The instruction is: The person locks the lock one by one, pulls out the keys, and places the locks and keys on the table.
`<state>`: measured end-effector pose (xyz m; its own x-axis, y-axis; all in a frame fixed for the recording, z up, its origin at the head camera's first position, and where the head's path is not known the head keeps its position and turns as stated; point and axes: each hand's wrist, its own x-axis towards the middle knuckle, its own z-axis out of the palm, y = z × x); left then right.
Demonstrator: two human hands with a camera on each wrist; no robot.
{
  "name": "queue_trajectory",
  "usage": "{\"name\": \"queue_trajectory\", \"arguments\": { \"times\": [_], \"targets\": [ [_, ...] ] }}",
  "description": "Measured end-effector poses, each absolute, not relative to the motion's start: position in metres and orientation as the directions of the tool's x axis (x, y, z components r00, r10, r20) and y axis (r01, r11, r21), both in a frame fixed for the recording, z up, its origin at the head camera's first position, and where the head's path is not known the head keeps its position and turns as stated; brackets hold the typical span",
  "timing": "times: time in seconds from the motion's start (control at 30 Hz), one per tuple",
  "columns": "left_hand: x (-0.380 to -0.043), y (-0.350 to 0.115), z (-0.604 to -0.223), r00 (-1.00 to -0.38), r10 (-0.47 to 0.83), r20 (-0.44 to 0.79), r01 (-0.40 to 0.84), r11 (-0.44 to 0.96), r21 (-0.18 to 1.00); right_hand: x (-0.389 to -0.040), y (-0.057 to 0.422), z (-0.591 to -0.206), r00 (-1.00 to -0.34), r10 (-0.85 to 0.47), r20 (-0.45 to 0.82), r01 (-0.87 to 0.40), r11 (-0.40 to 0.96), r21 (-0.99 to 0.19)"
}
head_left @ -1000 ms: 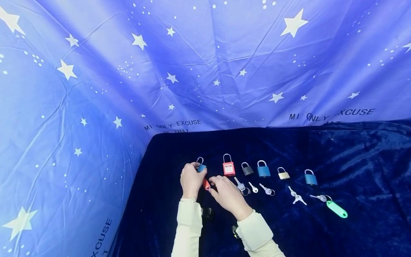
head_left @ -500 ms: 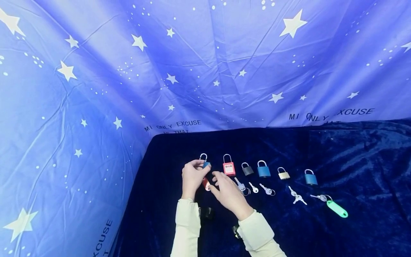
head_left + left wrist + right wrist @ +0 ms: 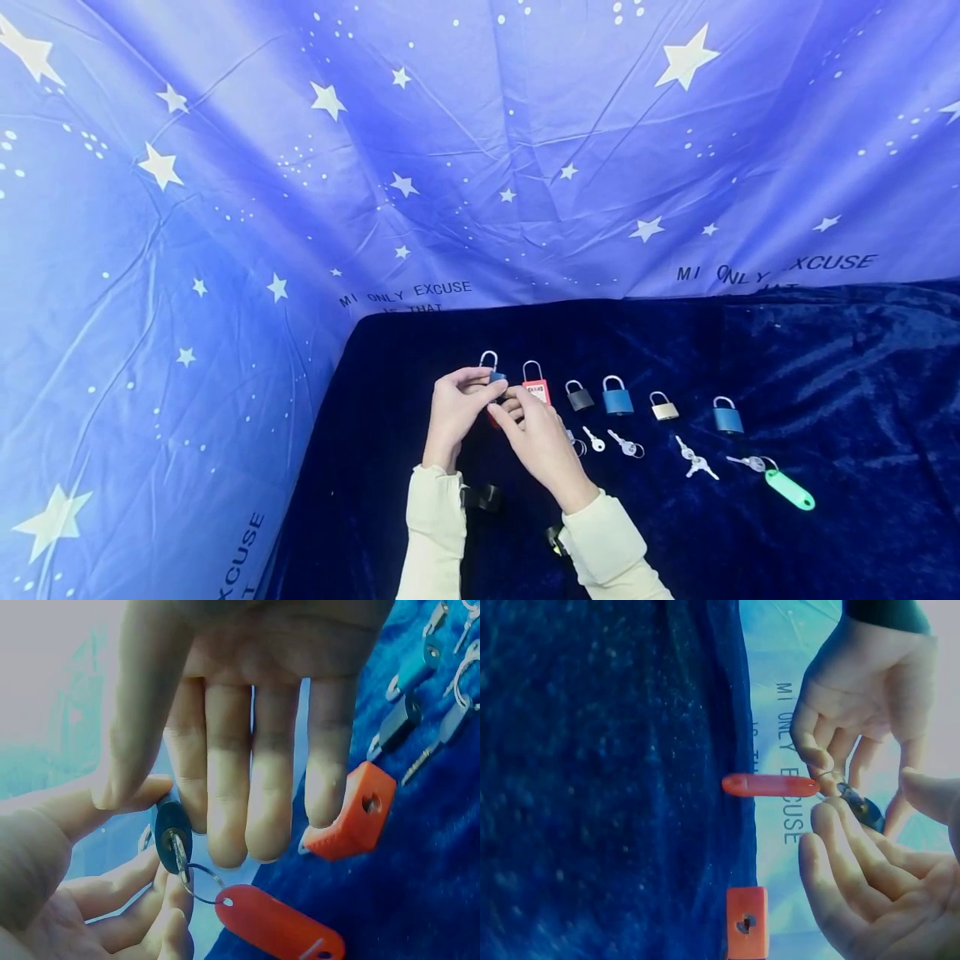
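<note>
My left hand (image 3: 457, 412) pinches a small blue padlock (image 3: 497, 377) between thumb and finger, its shackle pointing up. In the left wrist view a key (image 3: 179, 855) sits in the bottom of that padlock. A split ring (image 3: 199, 894) links the key to a red key tag (image 3: 281, 922), which hangs free. Beside it is my right hand (image 3: 542, 442), its fingers (image 3: 270, 780) fairly straight and holding nothing. Its fingertips lie close to the padlock; whether they touch it I cannot tell. The head view mostly hides key and tag behind the hands.
To the right stand a red padlock (image 3: 537, 388), a black padlock (image 3: 580, 398), a blue padlock (image 3: 618, 400), a brass padlock (image 3: 664, 409) and another blue padlock (image 3: 727, 418). Several keys (image 3: 697, 462) and a green key tag (image 3: 789, 490) lie before them. Dark velvet (image 3: 390, 367) meets a starry curtain (image 3: 525, 250).
My left hand has lifted the padlock with its key and tag up and to the right. My right hand has edged up towards it and now partly covers the nearest loose key.
</note>
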<state>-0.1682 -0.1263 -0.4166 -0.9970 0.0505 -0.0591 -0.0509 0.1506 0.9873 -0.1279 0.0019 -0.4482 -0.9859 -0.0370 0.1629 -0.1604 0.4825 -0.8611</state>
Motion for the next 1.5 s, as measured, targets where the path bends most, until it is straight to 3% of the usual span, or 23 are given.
{"name": "queue_trajectory", "arguments": {
  "times": [0.17,0.63,0.9,1.23,1.5],
  "targets": [
    [-0.164,-0.120,-0.408,-0.994,0.078,-0.072,-0.062,0.121,0.991,-0.129,0.005,-0.447,-0.983,0.020,0.182,-0.148,0.496,-0.855],
    [-0.173,-0.117,-0.436,-0.992,0.115,-0.054,-0.036,0.154,0.987,-0.130,0.009,-0.445,-0.974,0.100,0.205,-0.122,0.531,-0.839],
    [-0.175,-0.122,-0.438,-0.997,0.074,-0.008,0.007,0.204,0.979,-0.131,0.007,-0.444,-0.986,0.062,0.157,-0.117,0.416,-0.902],
    [-0.180,-0.131,-0.435,-0.999,0.017,0.039,0.042,0.198,0.979,-0.130,0.007,-0.443,-0.993,0.028,0.117,-0.098,0.380,-0.920],
    [-0.178,-0.133,-0.427,-0.995,0.045,0.084,0.090,0.138,0.986,-0.130,0.007,-0.448,-0.988,-0.008,0.154,-0.137,0.498,-0.856]
  ]
}}
